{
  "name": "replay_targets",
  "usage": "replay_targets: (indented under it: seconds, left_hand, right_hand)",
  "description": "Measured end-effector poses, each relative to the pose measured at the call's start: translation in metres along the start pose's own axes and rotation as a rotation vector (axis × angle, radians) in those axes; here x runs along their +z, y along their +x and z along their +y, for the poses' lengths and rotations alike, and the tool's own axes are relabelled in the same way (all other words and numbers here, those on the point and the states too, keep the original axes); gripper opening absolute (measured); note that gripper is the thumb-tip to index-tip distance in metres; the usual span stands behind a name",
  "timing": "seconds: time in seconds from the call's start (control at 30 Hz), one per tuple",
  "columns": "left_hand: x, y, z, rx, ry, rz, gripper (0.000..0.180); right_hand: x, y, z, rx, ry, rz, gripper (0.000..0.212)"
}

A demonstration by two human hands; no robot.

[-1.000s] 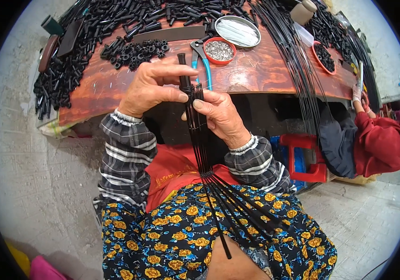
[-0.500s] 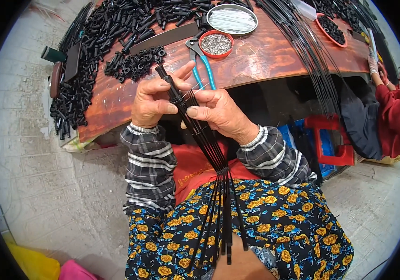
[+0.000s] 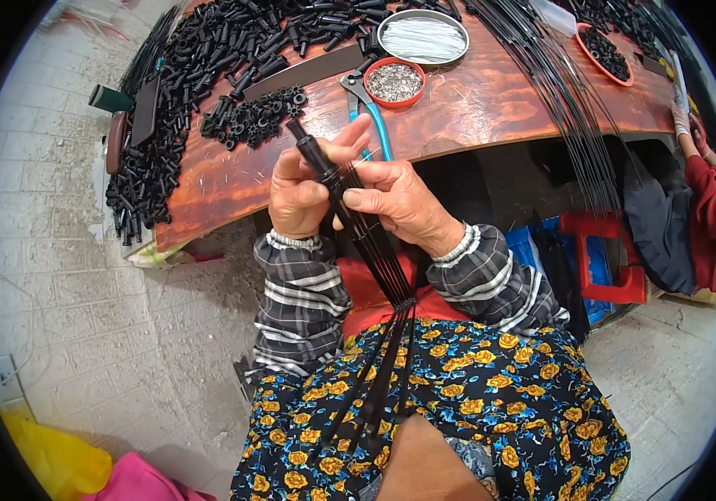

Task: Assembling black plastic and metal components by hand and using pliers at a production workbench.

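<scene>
Between my hands I hold what looks like an umbrella frame [image 3: 387,271], a black tubular runner with several thin black ribs hanging down over my lap. My left hand [image 3: 298,199] grips the runner [image 3: 314,154] near its top, thumb and fingers closed round it. Just to the right, my right hand [image 3: 412,200] pinches the ribs where they meet the runner. A thin pale wire [image 3: 363,159] sticks out near the right fingertips; its far end is hidden. The runner tilts up toward the table, and the rib ends fan out over a flowered apron [image 3: 492,376].
Blue-handled pliers [image 3: 381,134] lie on the wooden table [image 3: 475,125], beside a red dish [image 3: 397,105] of metal bits and a round tray [image 3: 425,63] of pale wires. Black runners [image 3: 233,50] and toothed rings [image 3: 249,121] are heaped left. Right are long ribs [image 3: 558,108], a red stool [image 3: 579,250] and another person's hand [image 3: 692,138].
My left hand has shifted slightly right and down with the runner. The lower rib ends have swung left and bunched closer together. The whole view has shifted a little.
</scene>
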State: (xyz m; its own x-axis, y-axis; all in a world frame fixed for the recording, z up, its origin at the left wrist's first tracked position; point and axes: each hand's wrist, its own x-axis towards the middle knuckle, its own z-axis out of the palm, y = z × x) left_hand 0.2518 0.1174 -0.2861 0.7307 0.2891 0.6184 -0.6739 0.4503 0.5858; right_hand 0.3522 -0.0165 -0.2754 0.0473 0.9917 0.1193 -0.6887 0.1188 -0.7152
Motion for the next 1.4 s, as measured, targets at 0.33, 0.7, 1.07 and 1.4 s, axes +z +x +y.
replay_targets:
  seconds: [0.33, 0.7, 1.07, 1.4]
  left_hand:
    - [0.118, -0.009, 0.053, 0.040, 0.493, 0.267, 0.088]
    - [0.112, 0.004, 0.034, 0.008, 1.232, 0.945, 0.023]
    - [0.109, 0.008, 0.029, -0.007, 1.033, 0.974, 0.016]
    - [0.091, 0.001, 0.023, 0.043, 0.610, 0.988, 0.019]
  right_hand:
    - [-0.004, -0.011, -0.010, -0.083, -0.097, 0.146, 0.039]
    - [0.015, 0.019, -0.005, -0.234, -0.344, 0.123, 0.040]
    - [0.026, 0.020, 0.014, -0.403, -0.515, 0.178, 0.043]
    - [0.016, 0.010, 0.001, -0.198, -0.603, 0.281, 0.016]
